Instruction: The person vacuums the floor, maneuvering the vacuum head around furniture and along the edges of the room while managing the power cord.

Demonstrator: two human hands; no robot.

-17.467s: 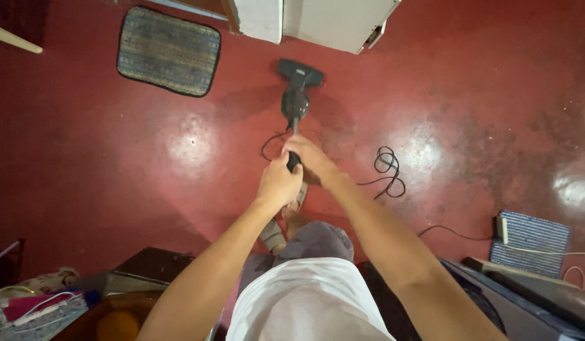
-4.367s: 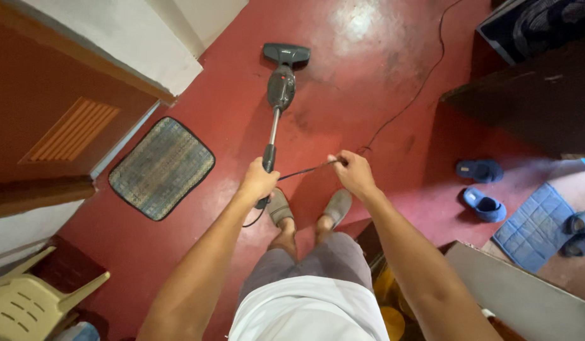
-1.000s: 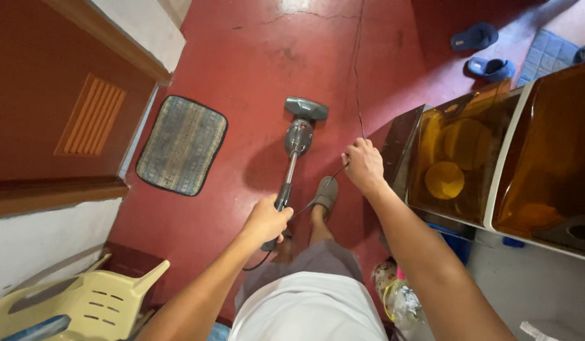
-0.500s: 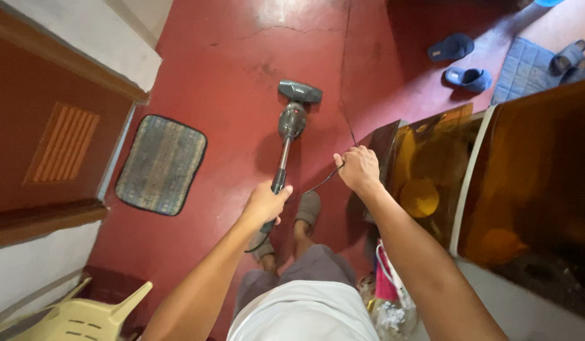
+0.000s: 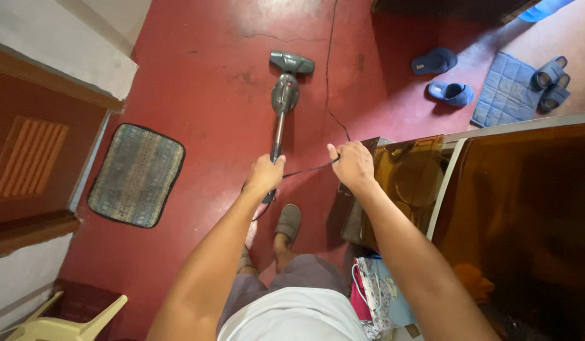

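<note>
A dark grey stick vacuum cleaner (image 5: 284, 91) stands tilted on the red floor, its flat head far from me and its metal tube running back toward my body. My left hand (image 5: 264, 175) is shut around the vacuum's handle at the near end of the tube. My right hand (image 5: 350, 165) is shut on the thin black power cord (image 5: 328, 76), holding it off to the right of the tube. A short stretch of cord spans between my two hands. The rest trails away across the floor.
A woven doormat (image 5: 136, 175) lies at the left beside a brown door (image 5: 21, 158). An amber translucent cabinet (image 5: 507, 208) stands close on my right. Blue slippers (image 5: 444, 76) and a blue mat (image 5: 507, 88) are at the far right. A cream plastic chair (image 5: 65, 325) is near left.
The vacuum head has moved forward, away from me, with my left arm stretching out. My right hand keeps the cord. The view has shifted, so the cabinet now fills more of the right side.
</note>
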